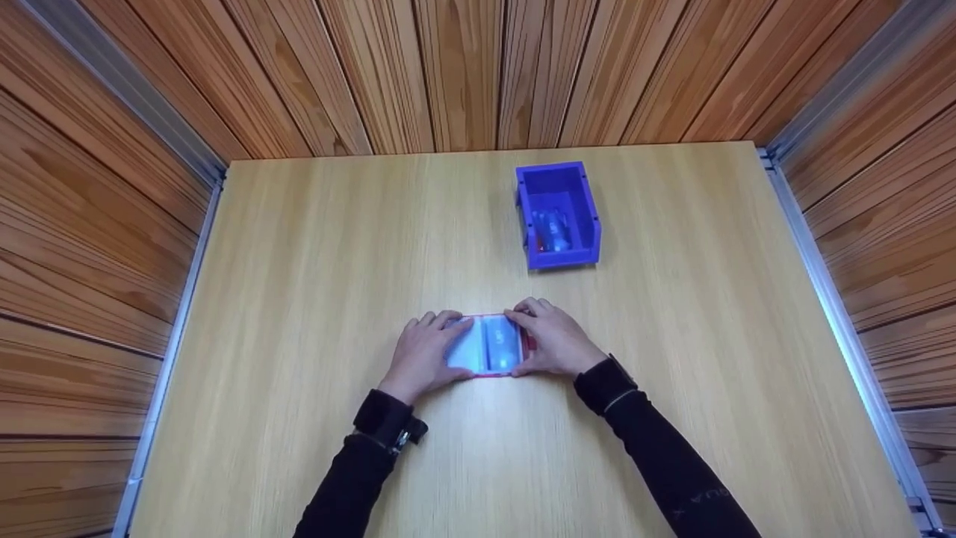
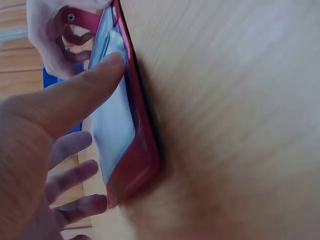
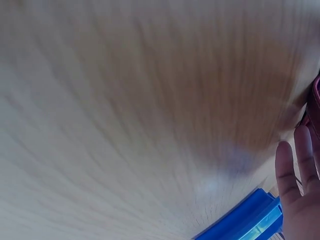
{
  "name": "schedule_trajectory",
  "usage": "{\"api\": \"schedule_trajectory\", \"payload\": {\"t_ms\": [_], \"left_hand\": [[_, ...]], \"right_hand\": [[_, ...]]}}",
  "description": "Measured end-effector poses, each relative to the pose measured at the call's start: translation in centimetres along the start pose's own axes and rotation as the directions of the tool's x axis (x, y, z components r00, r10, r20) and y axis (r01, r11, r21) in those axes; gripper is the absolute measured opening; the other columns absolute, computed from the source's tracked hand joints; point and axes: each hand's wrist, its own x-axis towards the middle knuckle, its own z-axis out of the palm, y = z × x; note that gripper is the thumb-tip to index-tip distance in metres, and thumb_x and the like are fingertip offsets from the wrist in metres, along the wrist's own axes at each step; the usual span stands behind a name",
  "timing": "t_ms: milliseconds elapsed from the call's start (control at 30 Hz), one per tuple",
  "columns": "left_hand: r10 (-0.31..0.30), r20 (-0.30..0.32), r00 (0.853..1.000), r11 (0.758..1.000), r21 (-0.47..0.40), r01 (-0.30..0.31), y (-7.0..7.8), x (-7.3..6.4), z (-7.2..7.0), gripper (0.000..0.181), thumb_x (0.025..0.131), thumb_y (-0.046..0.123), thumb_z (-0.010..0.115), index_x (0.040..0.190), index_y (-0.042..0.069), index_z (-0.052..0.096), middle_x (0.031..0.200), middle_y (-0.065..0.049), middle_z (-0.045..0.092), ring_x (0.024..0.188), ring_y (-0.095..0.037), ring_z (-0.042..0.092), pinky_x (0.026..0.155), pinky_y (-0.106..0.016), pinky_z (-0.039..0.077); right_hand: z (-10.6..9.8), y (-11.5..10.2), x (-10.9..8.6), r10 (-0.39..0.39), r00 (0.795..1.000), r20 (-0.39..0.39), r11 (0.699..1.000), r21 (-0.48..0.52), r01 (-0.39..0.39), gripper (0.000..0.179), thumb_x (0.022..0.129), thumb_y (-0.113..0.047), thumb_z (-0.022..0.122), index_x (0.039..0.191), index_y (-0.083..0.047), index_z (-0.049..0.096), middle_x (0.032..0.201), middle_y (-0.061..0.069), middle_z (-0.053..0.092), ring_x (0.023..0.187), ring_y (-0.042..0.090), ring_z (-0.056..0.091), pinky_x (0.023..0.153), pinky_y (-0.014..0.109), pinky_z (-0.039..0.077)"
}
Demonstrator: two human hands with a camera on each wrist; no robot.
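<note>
A red card holder (image 1: 502, 345) with clear plastic sleeves lies spread open on the table between both hands. My left hand (image 1: 420, 357) holds its left part, fingers at the far edge and thumb at the near edge. In the left wrist view, that thumb (image 2: 95, 82) lies across the clear sleeve beside the red border. My right hand (image 1: 554, 340) grips the right end, index finger at the far corner and thumb at the near one. A red strap with a metal snap (image 2: 82, 19) sticks out by the right hand. In the right wrist view, only a dark red edge (image 3: 314, 107) of the holder shows.
A blue-purple bin (image 1: 564, 259) stands beyond the hands, a little to the right, with clear plastic-looking items (image 1: 551, 230) inside. Wood-plank walls (image 1: 463, 75) and metal rails (image 1: 168, 336) border the light wooden table (image 1: 314, 261).
</note>
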Motion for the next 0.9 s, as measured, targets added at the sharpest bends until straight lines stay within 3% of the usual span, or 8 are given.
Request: {"api": "schedule_trajectory", "payload": {"t_ms": [100, 233, 333, 467, 600, 733, 900], "left_hand": [[0.019, -0.062, 0.998, 0.998, -0.058, -0.022, 0.9, 0.4, 0.4, 0.048, 0.091, 0.036, 0.079, 0.131, 0.012, 0.069, 0.128, -0.007, 0.067, 0.117, -0.029, 0.061, 0.098, -0.047, 0.048], [-0.023, -0.098, 0.995, 0.981, -0.196, 0.004, 2.0, 1.0, 1.2, 0.020, 0.101, 0.021, 0.065, 0.114, 0.007, 0.071, 0.111, -0.009, 0.071, 0.103, -0.028, 0.069, 0.090, -0.045, 0.055], [-0.094, -0.091, 0.991, 0.968, -0.242, 0.070, 2.7, 1.5, 1.5, 0.017, 0.103, 0.020, 0.062, 0.110, 0.007, 0.071, 0.105, -0.009, 0.074, 0.096, -0.028, 0.072, 0.082, -0.046, 0.057], [-0.172, -0.069, 0.983, 0.961, -0.233, 0.151, 3.3, 1.9, 1.6, 0.018, 0.104, 0.023, 0.062, 0.105, 0.007, 0.071, 0.093, -0.008, 0.076, 0.085, -0.029, 0.073, 0.072, -0.047, 0.056], [-0.221, -0.033, 0.975, 0.946, -0.249, 0.206, 3.6, 2.2, 1.7, 0.020, 0.104, 0.025, 0.061, 0.097, 0.008, 0.070, 0.077, -0.003, 0.069, 0.069, -0.022, 0.066, 0.063, -0.039, 0.049], [-0.266, -0.006, 0.964, 0.914, -0.321, 0.250, 3.7, 2.2, 1.7, 0.022, 0.104, 0.026, 0.061, 0.094, 0.009, 0.071, 0.067, 0.004, 0.066, 0.062, -0.013, 0.061, 0.062, -0.033, 0.045], [-0.326, 0.024, 0.945, 0.854, -0.422, 0.305, 3.7, 2.0, 1.7, 0.022, 0.104, 0.024, 0.059, 0.100, 0.009, 0.073, 0.061, 0.006, 0.067, 0.059, -0.010, 0.062, 0.064, -0.032, 0.045]], "right_hand": [[-0.1, 0.0, 0.0, -0.005, 1.000, -0.012, 1.000, -0.006, 0.005, 0.102, 0.062, -0.050, 0.098, 0.145, -0.007, 0.058, 0.133, 0.011, 0.058, 0.122, 0.030, 0.056, 0.104, 0.048, 0.049], [-0.1, 0.0, -0.1, -0.006, 1.000, -0.017, 1.000, 0.000, 0.006, 0.101, 0.061, -0.048, 0.098, 0.144, -0.007, 0.059, 0.132, 0.012, 0.058, 0.122, 0.031, 0.056, 0.103, 0.049, 0.049], [-0.2, 0.0, -0.1, -0.007, 1.000, -0.014, 1.000, 0.008, 0.007, 0.100, 0.062, -0.048, 0.098, 0.144, -0.007, 0.059, 0.132, 0.012, 0.058, 0.122, 0.031, 0.056, 0.104, 0.049, 0.049], [0.0, 0.1, 0.0, -0.002, 1.000, -0.009, 1.000, 0.009, 0.002, 0.100, 0.062, -0.049, 0.097, 0.145, -0.007, 0.059, 0.132, 0.011, 0.058, 0.122, 0.030, 0.056, 0.104, 0.049, 0.048], [0.2, 0.2, 0.0, -0.004, 1.000, -0.005, 1.000, 0.013, 0.004, 0.100, 0.063, -0.049, 0.097, 0.146, -0.008, 0.059, 0.132, 0.010, 0.058, 0.122, 0.029, 0.056, 0.104, 0.048, 0.048], [0.4, 0.3, 0.1, -0.009, 1.000, -0.014, 1.000, 0.017, 0.010, 0.100, 0.062, -0.049, 0.098, 0.145, -0.007, 0.060, 0.131, 0.011, 0.058, 0.122, 0.030, 0.056, 0.104, 0.048, 0.048], [0.4, 0.3, 0.1, 0.015, 1.000, 0.005, 1.000, 0.024, -0.015, 0.102, 0.063, -0.050, 0.097, 0.146, -0.008, 0.058, 0.133, 0.011, 0.057, 0.124, 0.030, 0.055, 0.107, 0.048, 0.047]]}}
